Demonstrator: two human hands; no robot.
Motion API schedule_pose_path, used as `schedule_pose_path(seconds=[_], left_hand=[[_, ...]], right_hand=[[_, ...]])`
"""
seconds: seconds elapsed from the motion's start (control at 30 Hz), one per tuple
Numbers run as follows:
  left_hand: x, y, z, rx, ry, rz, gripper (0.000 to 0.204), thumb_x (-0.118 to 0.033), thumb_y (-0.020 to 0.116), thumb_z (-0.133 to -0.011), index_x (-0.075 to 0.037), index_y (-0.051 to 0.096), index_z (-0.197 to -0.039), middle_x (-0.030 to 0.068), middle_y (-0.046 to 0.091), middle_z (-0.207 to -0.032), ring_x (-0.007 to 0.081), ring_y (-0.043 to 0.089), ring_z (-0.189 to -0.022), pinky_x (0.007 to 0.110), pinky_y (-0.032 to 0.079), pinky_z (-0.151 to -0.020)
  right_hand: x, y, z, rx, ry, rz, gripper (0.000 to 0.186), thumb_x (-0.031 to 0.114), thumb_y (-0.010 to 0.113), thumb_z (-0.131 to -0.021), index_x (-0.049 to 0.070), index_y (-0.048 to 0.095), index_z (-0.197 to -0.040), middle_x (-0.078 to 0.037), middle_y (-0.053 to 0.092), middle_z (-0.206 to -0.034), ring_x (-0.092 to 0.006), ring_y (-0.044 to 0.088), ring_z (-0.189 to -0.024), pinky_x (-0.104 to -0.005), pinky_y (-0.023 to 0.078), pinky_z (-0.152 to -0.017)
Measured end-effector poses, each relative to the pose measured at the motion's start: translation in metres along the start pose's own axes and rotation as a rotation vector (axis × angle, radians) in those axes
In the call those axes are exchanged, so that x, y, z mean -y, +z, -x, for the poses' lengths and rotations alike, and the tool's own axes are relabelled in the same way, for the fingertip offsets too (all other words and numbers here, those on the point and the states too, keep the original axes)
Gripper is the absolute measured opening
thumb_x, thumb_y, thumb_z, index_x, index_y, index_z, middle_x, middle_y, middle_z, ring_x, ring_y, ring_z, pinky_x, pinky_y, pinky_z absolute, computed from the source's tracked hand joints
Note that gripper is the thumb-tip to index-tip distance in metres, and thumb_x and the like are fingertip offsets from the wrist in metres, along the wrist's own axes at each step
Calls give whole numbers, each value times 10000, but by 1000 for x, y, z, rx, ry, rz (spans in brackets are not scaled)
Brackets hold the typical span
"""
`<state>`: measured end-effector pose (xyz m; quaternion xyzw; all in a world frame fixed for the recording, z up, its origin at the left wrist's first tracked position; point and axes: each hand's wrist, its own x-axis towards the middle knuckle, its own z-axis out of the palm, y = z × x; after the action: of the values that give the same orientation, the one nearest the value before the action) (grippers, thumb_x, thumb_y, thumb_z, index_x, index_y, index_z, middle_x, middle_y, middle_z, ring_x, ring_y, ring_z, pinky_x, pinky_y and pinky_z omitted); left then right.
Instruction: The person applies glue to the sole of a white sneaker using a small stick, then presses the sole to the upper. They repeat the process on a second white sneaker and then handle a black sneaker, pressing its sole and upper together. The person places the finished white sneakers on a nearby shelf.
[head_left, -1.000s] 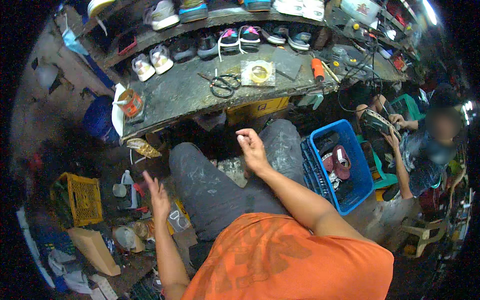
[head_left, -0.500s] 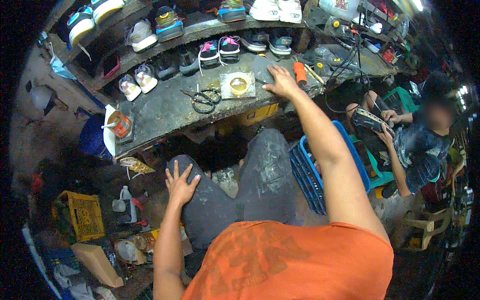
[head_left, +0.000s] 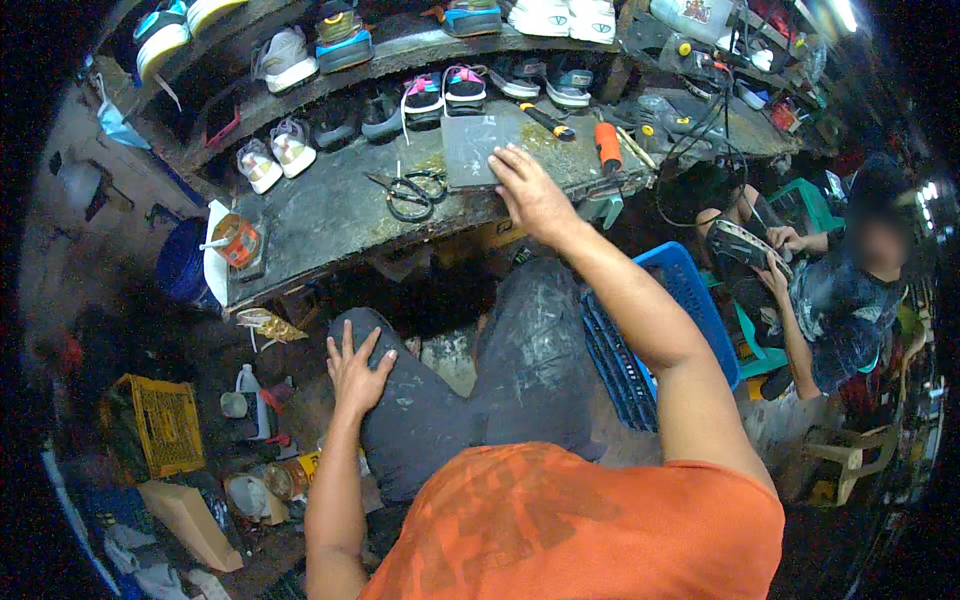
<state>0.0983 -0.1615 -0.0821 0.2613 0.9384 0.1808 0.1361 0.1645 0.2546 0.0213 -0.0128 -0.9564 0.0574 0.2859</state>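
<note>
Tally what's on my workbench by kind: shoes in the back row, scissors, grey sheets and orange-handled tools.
Shoes: 8
Scissors: 1 pair
Grey sheet, at your right hand: 1
Orange-handled tool: 1
Total, the scissors counted as one: 11

The sheet (head_left: 468,155) looks smooth; the bench (head_left: 312,225) rough; the crate (head_left: 678,268) plastic.
</note>
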Motion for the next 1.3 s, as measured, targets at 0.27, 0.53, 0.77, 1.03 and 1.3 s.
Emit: schedule_pose_path(seconds=[0.27, 0.53, 0.77, 1.03, 1.3], left_hand=[[0, -1, 1, -8, -6, -1, 625, -573, 694, -886, -300, 616, -1443, 79, 200, -1721, 486, 116, -1554, 681, 173, -1209], [4, -2, 5, -29, -16, 34, 599, -557, 705, -882, -292, 643, -1416, 87, 212, -1716, 488, 125, -1551, 675, 173, -1212], [1, 0, 2, -28, 7, 30, 582, -540, 714, -882, -299, 650, -1408, 102, 224, -1710, 482, 118, -1554, 677, 168, -1211], [5, 1, 6, -53, -8, 48, 597, -597, 683, -882, -322, 646, -1411, 108, 225, -1711, 513, 102, -1548, 660, 144, -1221], [4, -2, 6, -31, 6, 39, 610, -587, 659, -901, -302, 621, -1439, 121, 202, -1714, 525, 101, -1543, 686, 109, -1218]], right_hand=[[27, 17, -26, -132, 313, 147, 734, 388, 866, -747, 234, 582, -1406, -139, 506, -1383, -423, 375, -1408, -593, 344, -1157], [-13, -5, -51, -399, 464, -72, 612, 177, 834, -695, 199, 690, -1289, -149, 540, -1333, -362, 615, -1190, -440, 546, -999], [-62, -3, -7, -169, 658, 40, 631, 412, 843, -803, 206, 653, -1369, -156, 553, -1379, -362, 604, -1237, -453, 530, -998], [-78, 10, -4, -287, 683, 158, 627, 327, 840, -780, 177, 664, -1363, -142, 542, -1387, -348, 598, -1236, -447, 514, -1020], [-49, -1, 1, -326, 684, 161, 703, 440, 832, -809, 147, 608, -1407, -211, 494, -1446, -420, 503, -1336, -520, 454, -1085]])
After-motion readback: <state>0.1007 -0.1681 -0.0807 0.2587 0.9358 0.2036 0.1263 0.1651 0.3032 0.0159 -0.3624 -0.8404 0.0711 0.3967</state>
